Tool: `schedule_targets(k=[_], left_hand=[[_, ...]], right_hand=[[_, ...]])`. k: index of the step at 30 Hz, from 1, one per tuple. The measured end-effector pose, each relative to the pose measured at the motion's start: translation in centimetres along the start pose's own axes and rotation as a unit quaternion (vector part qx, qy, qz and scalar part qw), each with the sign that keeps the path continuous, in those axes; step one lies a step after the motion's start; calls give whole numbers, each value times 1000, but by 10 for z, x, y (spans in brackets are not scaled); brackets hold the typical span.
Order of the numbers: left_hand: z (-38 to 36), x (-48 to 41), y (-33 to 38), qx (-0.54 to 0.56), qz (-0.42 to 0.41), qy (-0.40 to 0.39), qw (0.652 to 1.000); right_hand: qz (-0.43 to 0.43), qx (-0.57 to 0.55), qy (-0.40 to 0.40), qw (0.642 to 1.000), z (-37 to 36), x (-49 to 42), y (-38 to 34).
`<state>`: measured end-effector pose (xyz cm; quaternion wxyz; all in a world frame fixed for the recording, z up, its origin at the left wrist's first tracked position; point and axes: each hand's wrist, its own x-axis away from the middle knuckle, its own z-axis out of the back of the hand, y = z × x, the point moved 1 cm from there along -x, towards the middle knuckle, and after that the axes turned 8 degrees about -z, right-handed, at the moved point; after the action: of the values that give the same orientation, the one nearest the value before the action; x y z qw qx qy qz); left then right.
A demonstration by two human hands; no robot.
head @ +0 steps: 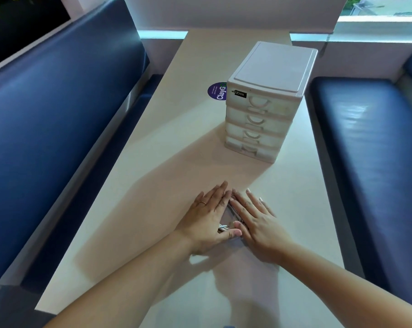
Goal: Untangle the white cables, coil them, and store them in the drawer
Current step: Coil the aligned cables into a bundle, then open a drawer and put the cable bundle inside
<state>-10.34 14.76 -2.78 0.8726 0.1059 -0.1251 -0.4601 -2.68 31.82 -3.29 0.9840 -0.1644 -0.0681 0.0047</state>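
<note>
White cables sit bunched on tabletop, well apart from drawer unit. Left hand and right hand press flat on them, fingers straight, gripping nothing. Best to find a loose end and pull the loops apart gently.

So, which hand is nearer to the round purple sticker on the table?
Left. The left hand lies flat on the table, almost directly on the near side of the purple sticker. The right hand lies beside it, further right, in line with the drawer unit.
</note>
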Motion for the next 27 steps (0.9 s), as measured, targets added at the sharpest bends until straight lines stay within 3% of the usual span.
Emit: schedule_targets(k=[8,16,19,22,25,27], left_hand=[[-17,30,-9,-11,-66,67,995],[-20,33,-9,-14,-32,80,996],[-16,33,-6,37,-31,80,996],[-10,34,-2,205,41,127,970],[-2,26,1,313,176,223,906],[11,14,1,345,276,195,876]], right_hand=[[79,12,-19,997,0,11,18],[61,45,17,997,-5,13,13],[65,50,7,997,-4,12,13],[78,39,0,996,-3,11,15],[80,15,5,997,-5,10,15],[86,-17,12,996,-7,10,15]])
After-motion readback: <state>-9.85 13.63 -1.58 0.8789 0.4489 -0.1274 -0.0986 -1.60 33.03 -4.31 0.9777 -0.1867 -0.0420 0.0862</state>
